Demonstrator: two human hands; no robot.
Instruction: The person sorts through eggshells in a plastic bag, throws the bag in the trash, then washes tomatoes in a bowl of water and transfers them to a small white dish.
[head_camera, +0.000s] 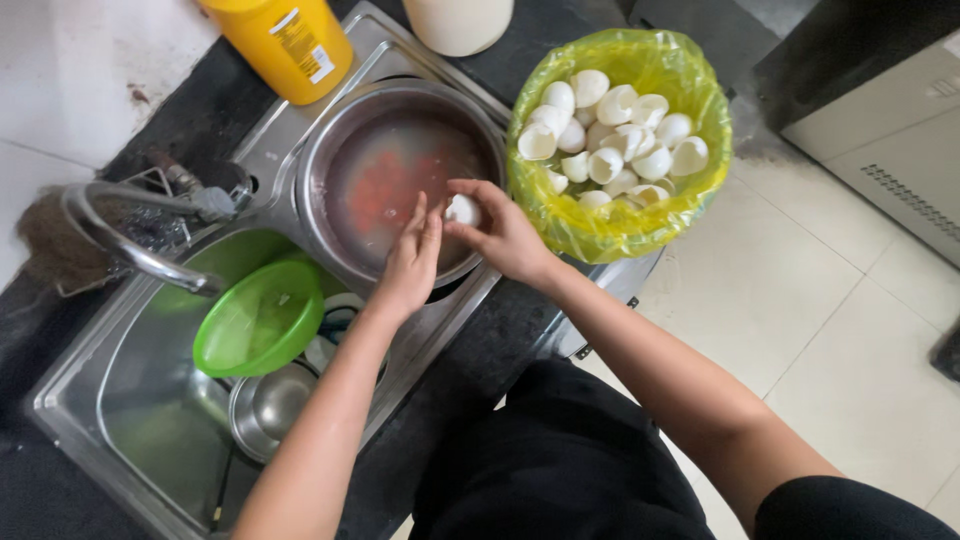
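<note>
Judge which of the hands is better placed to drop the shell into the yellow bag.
Right, probably: the right hand pinches the eggshell beside the yellow bag; the left hand sits farther away.

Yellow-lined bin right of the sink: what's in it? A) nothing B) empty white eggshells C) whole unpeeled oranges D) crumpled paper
B: the bin is heaped with broken white eggshells, while both hands, left hand and right hand, hold a white egg over the metal bowl beside it.
</note>
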